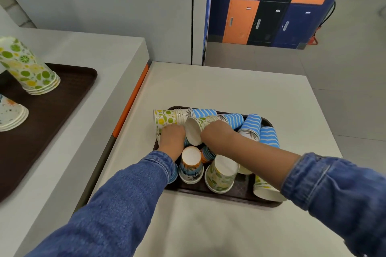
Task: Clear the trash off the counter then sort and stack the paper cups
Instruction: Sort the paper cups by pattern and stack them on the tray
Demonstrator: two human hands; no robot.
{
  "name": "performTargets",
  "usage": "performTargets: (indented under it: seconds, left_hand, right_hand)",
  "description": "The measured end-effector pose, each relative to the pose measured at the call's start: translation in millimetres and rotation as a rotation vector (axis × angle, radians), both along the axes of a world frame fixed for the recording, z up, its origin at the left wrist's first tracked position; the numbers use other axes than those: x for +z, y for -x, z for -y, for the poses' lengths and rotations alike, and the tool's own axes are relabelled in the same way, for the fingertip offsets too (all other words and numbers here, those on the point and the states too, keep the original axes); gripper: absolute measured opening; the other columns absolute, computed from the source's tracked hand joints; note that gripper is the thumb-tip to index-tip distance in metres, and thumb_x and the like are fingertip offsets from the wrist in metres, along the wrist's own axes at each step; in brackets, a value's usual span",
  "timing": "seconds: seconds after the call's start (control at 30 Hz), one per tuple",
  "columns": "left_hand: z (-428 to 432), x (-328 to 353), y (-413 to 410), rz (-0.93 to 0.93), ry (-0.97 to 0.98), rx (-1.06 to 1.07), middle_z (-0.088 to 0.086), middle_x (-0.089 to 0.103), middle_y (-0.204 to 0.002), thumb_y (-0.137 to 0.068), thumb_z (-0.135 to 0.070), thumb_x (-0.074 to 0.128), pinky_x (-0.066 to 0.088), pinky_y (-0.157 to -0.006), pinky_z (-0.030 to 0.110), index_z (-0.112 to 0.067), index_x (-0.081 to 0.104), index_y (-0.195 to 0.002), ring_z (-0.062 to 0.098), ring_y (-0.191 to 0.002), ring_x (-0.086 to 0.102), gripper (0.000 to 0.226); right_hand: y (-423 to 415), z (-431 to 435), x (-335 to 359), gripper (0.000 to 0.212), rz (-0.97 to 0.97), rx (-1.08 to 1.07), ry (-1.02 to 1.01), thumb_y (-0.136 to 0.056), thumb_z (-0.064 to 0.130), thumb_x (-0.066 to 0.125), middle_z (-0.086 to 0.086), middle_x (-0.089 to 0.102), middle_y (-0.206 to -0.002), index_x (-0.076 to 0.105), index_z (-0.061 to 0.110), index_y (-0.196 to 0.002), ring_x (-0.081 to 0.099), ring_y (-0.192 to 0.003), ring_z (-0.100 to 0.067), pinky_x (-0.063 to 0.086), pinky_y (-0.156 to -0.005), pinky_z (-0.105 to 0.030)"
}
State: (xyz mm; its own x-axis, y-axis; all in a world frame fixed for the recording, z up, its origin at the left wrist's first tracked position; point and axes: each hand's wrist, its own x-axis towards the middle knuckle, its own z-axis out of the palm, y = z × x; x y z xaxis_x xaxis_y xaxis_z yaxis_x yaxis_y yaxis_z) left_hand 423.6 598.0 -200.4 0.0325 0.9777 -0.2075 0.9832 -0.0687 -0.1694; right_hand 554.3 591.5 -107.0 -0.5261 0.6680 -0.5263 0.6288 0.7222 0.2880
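A dark brown tray (219, 195) on the low white table holds a jumble of paper cups. Blue striped cups (251, 124) lie along its far side, a citrus-print stack (166, 118) lies at the far left corner, and an orange palm-print cup (191, 168) and a citrus cup (221, 177) stand upside down near the front. My right hand (215, 131) is closed around a citrus cup lying on its side (193, 132), its white mouth facing me. My left hand (173, 135) rests fingers-down on the cups beside the citrus stack; what it grips is hidden.
On the raised counter at left a second brown tray (62, 98) carries an upside-down stack of citrus cups (27, 67) and a splatter-print stack (10, 113). An orange strip edges the counter's step (130, 100). Lockers (271, 6) stand behind, floor to the right.
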Motion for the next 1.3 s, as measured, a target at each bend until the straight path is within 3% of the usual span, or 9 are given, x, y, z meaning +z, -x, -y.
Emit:
performTargets:
  seconds: [0.1, 0.4, 0.67, 0.73, 0.8, 0.93, 1.1, 1.2, 1.3]
  left_hand:
    - [0.1, -0.4, 1.6, 0.035, -0.016, 0.008, 0.009, 0.065, -0.105, -0.093, 0.001, 0.044, 0.044, -0.073, 0.032, -0.01, 0.06, -0.101, 0.025, -0.097, 0.063, 0.021]
    - [1.4, 21.4, 11.9, -0.083, 0.073, 0.009, 0.008, 0.059, -0.115, -0.082, -0.013, 0.066, 0.04, -0.089, 0.033, -0.015, 0.058, -0.111, 0.026, -0.111, 0.053, 0.03]
    - [9.4, 43.0, 26.9, -0.098, 0.172, 0.067, 0.01, 0.047, -0.126, -0.079, -0.026, 0.072, 0.041, -0.09, 0.035, -0.013, 0.05, -0.124, 0.028, -0.115, 0.049, 0.051]
    - [12.4, 54.5, 32.8, -0.076, 0.174, 0.087, 0.011, 0.045, -0.127, -0.078, -0.033, 0.073, 0.041, -0.09, 0.035, -0.012, 0.048, -0.127, 0.029, -0.115, 0.049, 0.059]
    - [15.8, 69.7, 40.9, -0.027, 0.162, 0.117, 0.011, 0.045, -0.127, -0.075, -0.038, 0.073, 0.042, -0.085, 0.035, -0.01, 0.048, -0.127, 0.029, -0.113, 0.05, 0.064]
    - [27.2, 104.0, 59.1, 0.338, 0.008, 0.237, 0.008, 0.051, -0.109, -0.067, -0.041, 0.075, 0.039, -0.067, 0.029, -0.012, 0.058, -0.114, 0.024, -0.092, 0.056, 0.058]
    - [52.8, 130.5, 49.7, 1.161, -0.096, 0.403, -0.006, 0.061, -0.109, -0.07, -0.033, 0.08, 0.044, -0.07, 0.021, -0.016, 0.057, -0.119, 0.007, -0.089, 0.058, 0.057]
    - [64.8, 114.2, 32.5, 1.348, -0.17, 0.485, -0.001, 0.065, -0.111, -0.069, -0.031, 0.082, 0.052, -0.079, 0.027, -0.017, 0.057, -0.119, 0.009, -0.094, 0.062, 0.058]
    - [75.6, 96.1, 16.8, 1.445, -0.27, 0.531, -0.006, 0.066, -0.104, -0.07, -0.023, 0.082, 0.053, -0.076, 0.017, -0.018, 0.055, -0.116, 0.001, -0.09, 0.062, 0.053]
  right_hand:
    - [2.3, -2.5, -7.8, 0.023, 0.061, -0.019, -0.017, -0.094, 0.015, 0.053, -0.004, 0.062, -0.117, 0.06, 0.009, -0.115, 0.058, -0.111, -0.024, 0.043, -0.085, -0.03]
    - [10.5, -2.7, -15.9, 0.035, 0.184, 0.008, -0.074, -0.095, 0.014, 0.051, -0.01, 0.054, -0.132, 0.05, 0.005, -0.129, 0.052, -0.122, -0.03, 0.04, -0.103, -0.041]
    - [9.0, -8.1, -20.4, 0.025, 0.15, 0.01, -0.053, -0.095, 0.011, 0.05, -0.005, 0.059, -0.122, 0.056, 0.008, -0.119, 0.055, -0.117, -0.026, 0.043, -0.096, -0.038]
    - [7.3, -9.5, -20.2, 0.008, 0.14, 0.022, -0.068, -0.095, 0.009, 0.05, -0.001, 0.06, -0.096, 0.058, 0.01, -0.091, 0.058, -0.105, -0.022, 0.043, -0.084, -0.032]
    - [6.3, -10.3, -15.6, 0.029, 0.154, 0.036, -0.064, -0.094, 0.009, 0.051, 0.0, 0.043, -0.072, 0.04, 0.011, -0.067, 0.053, -0.091, -0.021, 0.041, -0.081, -0.032]
    - [5.7, -14.6, -2.5, 0.007, 0.225, 0.095, -0.077, -0.095, 0.01, 0.05, -0.005, 0.05, -0.084, 0.053, 0.013, -0.089, 0.053, -0.106, -0.027, 0.038, -0.099, -0.041]
    - [-0.6, -25.3, 19.8, 0.035, 0.259, 0.079, -0.056, -0.084, 0.021, 0.065, 0.003, 0.039, -0.066, 0.038, 0.016, -0.063, 0.048, -0.071, -0.016, 0.038, -0.073, -0.028]
    - [-4.8, -31.6, 35.1, 0.027, 0.179, -0.024, -0.031, -0.072, 0.035, 0.075, 0.005, 0.047, -0.066, 0.058, 0.014, -0.078, 0.05, -0.059, -0.013, 0.042, -0.057, -0.026]
    - [-17.1, -38.7, 50.1, 0.049, 0.031, -0.168, 0.003, -0.067, 0.048, 0.076, 0.002, 0.056, -0.075, 0.065, 0.012, -0.099, 0.057, -0.073, -0.02, 0.045, -0.062, -0.028]
